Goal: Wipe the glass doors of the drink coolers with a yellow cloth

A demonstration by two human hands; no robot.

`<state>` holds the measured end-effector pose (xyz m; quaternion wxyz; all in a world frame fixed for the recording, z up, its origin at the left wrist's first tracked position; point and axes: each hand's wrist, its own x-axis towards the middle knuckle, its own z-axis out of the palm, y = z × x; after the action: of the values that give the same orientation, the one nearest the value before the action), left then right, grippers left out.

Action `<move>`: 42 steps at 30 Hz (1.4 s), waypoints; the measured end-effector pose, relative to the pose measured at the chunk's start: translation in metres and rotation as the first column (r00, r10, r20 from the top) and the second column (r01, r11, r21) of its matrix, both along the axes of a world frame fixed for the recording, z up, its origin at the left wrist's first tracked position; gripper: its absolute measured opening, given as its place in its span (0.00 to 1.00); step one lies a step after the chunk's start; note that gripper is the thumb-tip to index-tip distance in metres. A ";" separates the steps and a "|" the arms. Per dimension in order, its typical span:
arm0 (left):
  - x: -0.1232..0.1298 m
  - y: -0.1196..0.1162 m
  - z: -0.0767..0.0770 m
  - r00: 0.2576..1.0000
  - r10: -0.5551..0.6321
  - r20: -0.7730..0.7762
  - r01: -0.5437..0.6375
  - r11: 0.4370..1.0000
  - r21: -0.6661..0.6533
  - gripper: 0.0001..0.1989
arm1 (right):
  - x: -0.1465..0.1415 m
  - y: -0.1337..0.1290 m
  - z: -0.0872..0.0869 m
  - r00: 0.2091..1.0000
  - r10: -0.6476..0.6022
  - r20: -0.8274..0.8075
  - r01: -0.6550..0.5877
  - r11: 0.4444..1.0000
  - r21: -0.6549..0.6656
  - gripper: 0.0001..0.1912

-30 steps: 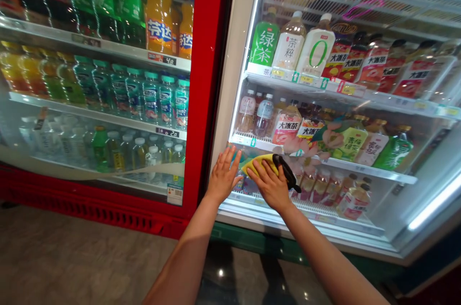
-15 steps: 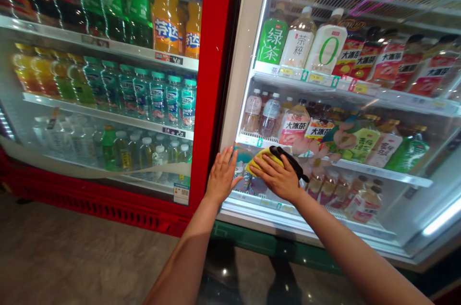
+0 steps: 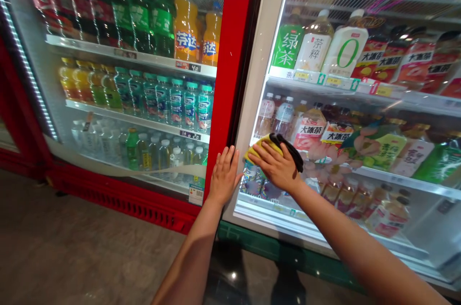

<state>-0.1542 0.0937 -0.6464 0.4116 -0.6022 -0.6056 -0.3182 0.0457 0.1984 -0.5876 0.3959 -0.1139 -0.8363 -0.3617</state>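
My right hand [image 3: 275, 165] presses a yellow and black cloth [image 3: 264, 146] against the glass door of the right fridge [image 3: 266, 206], near its left edge. The cloth's black part sticks out to the right of the fingers. My left hand [image 3: 224, 175] lies flat with fingers stretched upward, where the red frame [image 3: 236, 41] of the left fridge meets the pale frame of the right one. It holds nothing. Pink flower decals [image 3: 329, 158] show on the glass to the right of the cloth.
Behind the glass, shelves hold tea bottles [image 3: 311, 48] on the right and orange soda bottles [image 3: 185, 26] among others on the left. A green base strip [image 3: 259, 242] runs below the right fridge, above the grey floor [image 3: 108, 252].
The view has shifted left, so the fridges appear further right. My right hand and the cloth have moved left and slightly up over the glass. My left hand now overlaps the red frame more.
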 end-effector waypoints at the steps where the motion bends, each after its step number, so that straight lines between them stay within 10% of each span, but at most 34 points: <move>1: -0.001 -0.001 0.002 1.000 -0.005 -0.009 0.005 1.000 0.024 0.43 | -0.007 0.000 0.012 0.998 -0.006 -0.066 0.006 1.000 0.000 0.26; 5: -0.007 -0.006 0.010 0.999 -0.013 -0.049 0.020 0.989 0.147 0.40 | -0.030 -0.001 0.030 0.979 0.018 -0.201 -0.013 1.000 0.024 0.26; 11: -0.011 -0.008 0.015 0.999 0.023 -0.028 -0.016 0.976 0.219 0.37 | -0.035 0.003 0.006 0.938 0.251 0.239 -0.279 0.956 0.093 0.25; 17: -0.003 -0.005 0.026 1.000 0.013 0.006 -0.014 0.967 0.253 0.35 | -0.051 0.000 0.061 0.989 0.149 0.010 -0.149 0.988 0.043 0.26; 25: -0.007 -0.006 0.032 0.996 0.031 0.080 -0.053 0.956 0.289 0.34 | -0.039 0.002 0.013 0.890 0.298 0.344 -0.333 0.942 0.047 0.22; 31: -0.001 -0.004 0.038 0.996 0.019 0.083 -0.043 0.952 0.304 0.33 | -0.049 0.000 0.084 0.988 0.157 -0.006 -0.157 0.986 0.053 0.27; 38: 0.004 -0.004 0.043 0.993 0.003 0.117 -0.040 0.948 0.316 0.33 | -0.050 -0.008 0.065 0.990 0.135 0.037 -0.139 0.976 0.167 0.25; 42: 0.020 0.004 0.047 0.983 -0.044 0.177 -0.012 0.952 0.305 0.33 | -0.045 -0.003 0.102 0.995 0.088 -0.037 -0.081 0.984 0.157 0.24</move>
<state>-0.1337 0.0979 -0.5998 0.4398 -0.5048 -0.5794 -0.4649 0.0005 0.1949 -0.4856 0.4367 -0.0550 -0.8009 -0.4061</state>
